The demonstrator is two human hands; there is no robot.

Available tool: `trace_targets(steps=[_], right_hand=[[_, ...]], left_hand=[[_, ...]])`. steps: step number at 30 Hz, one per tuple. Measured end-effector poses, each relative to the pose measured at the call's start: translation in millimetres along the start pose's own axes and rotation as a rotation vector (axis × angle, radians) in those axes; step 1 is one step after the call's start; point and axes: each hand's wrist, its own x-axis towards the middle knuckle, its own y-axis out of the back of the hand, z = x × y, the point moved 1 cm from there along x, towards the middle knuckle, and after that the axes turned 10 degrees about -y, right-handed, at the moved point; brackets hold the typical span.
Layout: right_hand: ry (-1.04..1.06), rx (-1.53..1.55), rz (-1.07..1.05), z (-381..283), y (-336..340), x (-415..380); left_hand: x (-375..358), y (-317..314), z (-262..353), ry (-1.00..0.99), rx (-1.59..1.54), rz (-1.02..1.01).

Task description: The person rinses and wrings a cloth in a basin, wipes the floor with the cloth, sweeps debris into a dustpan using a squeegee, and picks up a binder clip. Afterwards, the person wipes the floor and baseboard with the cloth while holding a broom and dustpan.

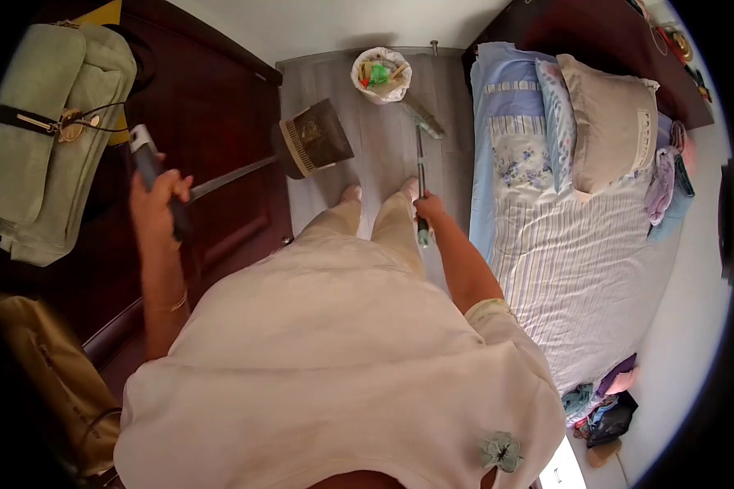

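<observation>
Grips a long-handled dustpan in the left hand, with fingers curled around a smooth, dark-grey tubular handle tipped in a paler tone. Extends from there along a slim, straight pole to a boxy, brown, rather translucent scoop farther off to the right, edged on its left with a row of pale comb teeth; cannot tell whether touching the floor. Holds a broom in the right hand, with fingers closed firmly about the lower end of a thin, shiny shaft. Ends at the far side in a narrow, grey-green bristled head, just right of the round waste bin, lined in crinkled white and holding crumpled scraps and something bright green. Spreads beneath all this a floor of grey, wood-grained planks. Rises on the left as dark-red panelled wood, glossy and moulded, with a soft, suede-like grey-green bag at the far left and a satiny gold bag nearer. Stretches along the right as a bed covered in rumpled striped and flowered cloth, topped at the far end with a plump beige cushion.
</observation>
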Motion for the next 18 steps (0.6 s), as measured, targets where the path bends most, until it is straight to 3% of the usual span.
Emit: trace_targets(steps=[11, 18], right_hand=[[-0.058, 0.053, -0.270, 1, -8, -95], [-0.004, 0.042, -0.230, -25, -30, -72]], left_hand=[[27, -34, -165, 0.125, -0.004, 0.111], [35, -29, -183, 0.156, -0.039, 0.185]])
